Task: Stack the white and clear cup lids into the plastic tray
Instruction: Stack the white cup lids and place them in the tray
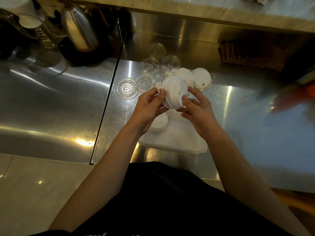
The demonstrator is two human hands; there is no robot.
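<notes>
Both hands hold a small stack of white cup lids (174, 91) above the counter. My left hand (148, 106) grips the stack's left rim and my right hand (196, 108) its right side. Below them lies the pale plastic tray (179, 138), with a white lid (159, 123) in its left end. More white lids (202, 79) lie beyond the held stack. Several clear lids (127, 88) are spread on the steel counter further back and to the left.
A metal kettle (79, 28) on a dark base and a glass jar (36, 29) stand at the back left. A seam (109, 99) splits the steel counter. A brown paper stack (247, 53) sits at the back right, and blurred orange things (293, 96) at the right.
</notes>
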